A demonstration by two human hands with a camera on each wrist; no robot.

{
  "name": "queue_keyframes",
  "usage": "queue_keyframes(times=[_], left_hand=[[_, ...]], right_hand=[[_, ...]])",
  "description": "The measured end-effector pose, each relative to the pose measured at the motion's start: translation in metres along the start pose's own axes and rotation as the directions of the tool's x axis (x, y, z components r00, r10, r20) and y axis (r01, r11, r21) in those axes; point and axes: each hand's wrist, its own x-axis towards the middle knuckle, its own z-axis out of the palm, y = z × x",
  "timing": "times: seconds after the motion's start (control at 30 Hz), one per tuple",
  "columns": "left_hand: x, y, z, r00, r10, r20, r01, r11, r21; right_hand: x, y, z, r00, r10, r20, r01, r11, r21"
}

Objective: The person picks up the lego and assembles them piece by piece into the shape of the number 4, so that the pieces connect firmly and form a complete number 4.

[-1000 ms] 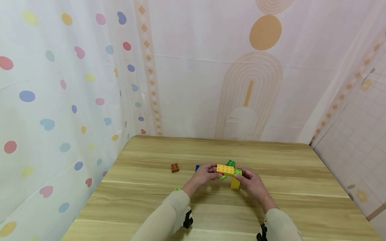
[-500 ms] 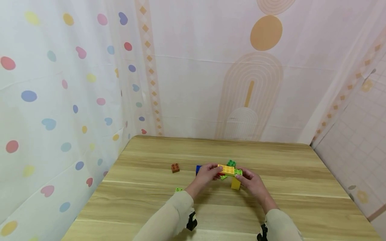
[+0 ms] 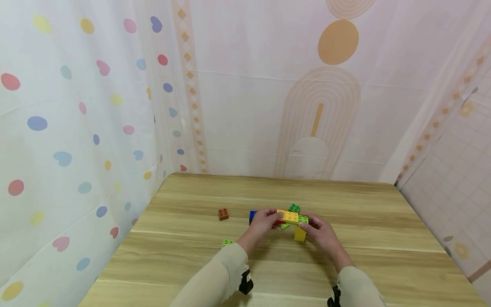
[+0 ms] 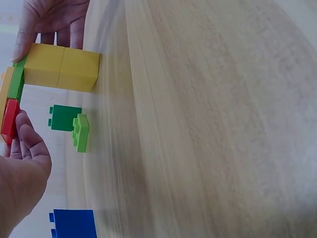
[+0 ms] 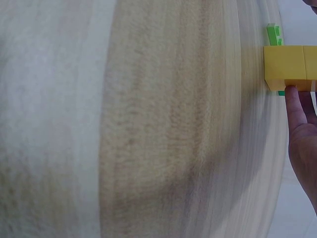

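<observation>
A toy brick tower of two yellow bricks (image 4: 62, 68) with a light-green brick (image 3: 303, 219) on top stands upright on the table. My right hand (image 3: 323, 233) holds it from the right, thumb near the green top. A long yellow brick (image 3: 288, 216) bridges out to the left from the tower's top, with a red brick (image 4: 10, 120) under its far end. My left hand (image 3: 262, 224) pinches that end, thumb on the yellow studs and fingers beneath the red brick. In the right wrist view, right fingers (image 5: 295, 114) lie against the tower's side.
Behind the tower stands a dark-green brick (image 3: 294, 208), with a flat light-green brick (image 4: 80, 133) close by. A blue brick (image 3: 252, 216) sits beyond my left hand. Farther left are a brown brick (image 3: 223, 214) and another light-green brick (image 3: 228, 243) by the left forearm.
My left hand has shifted slightly right, its thumb moving from the long yellow brick's near side onto its studs. The right hand and tower have stayed put.
</observation>
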Motion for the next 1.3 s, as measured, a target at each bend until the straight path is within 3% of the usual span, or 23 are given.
queue_keyframes(times=[0.4, 0.77, 1.3], left_hand=[[0.0, 0.0001, 0.0021, 1.0, -0.002, -0.022, 0.0, 0.997, -0.08], [-0.0003, -0.0012, 0.0006, 1.0, 0.015, -0.008, -0.015, 0.998, -0.068], [-0.0009, -0.0027, -0.006, 0.997, 0.04, 0.073, -0.036, 0.998, -0.053]], right_hand=[[0.0029, 0.0037, 0.0, 1.0, -0.002, 0.003, 0.002, 1.0, 0.003], [0.0041, 0.0056, 0.0003, 1.0, 0.0, -0.008, 0.0, 1.0, 0.009], [0.003, 0.0037, 0.0007, 1.0, 0.003, -0.003, -0.003, 1.0, 0.027]])
